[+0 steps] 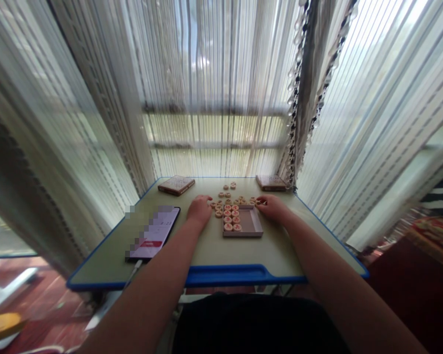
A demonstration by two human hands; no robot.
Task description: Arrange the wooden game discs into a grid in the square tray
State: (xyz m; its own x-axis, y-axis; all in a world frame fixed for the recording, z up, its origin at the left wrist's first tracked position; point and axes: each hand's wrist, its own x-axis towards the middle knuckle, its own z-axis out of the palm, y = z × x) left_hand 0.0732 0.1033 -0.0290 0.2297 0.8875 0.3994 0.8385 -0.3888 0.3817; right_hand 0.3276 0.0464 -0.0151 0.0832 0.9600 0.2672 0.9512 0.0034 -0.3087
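A shallow open box (251, 235) lies on the table, its left part filled with two columns of round Chinese chess pieces (228, 220) with red characters. The right part of the box shows its bare floor. More loose pieces (228, 195) are scattered behind and to the left of it. My left hand (200, 209) rests by the loose pieces left of the box, fingers apart, touching the pile's edge. At the box's back right corner, my right hand (273, 207) has its thumb and forefinger around a piece at the end of the loose row.
A phone (157, 233) with a lit screen and white cable (133, 273) lies at left. Two flat boxes, one at the back left (176, 185) and one at the back right (271, 183), stand near the blue-edged table's (221, 255) far side. Curtains (221, 98) hang behind.
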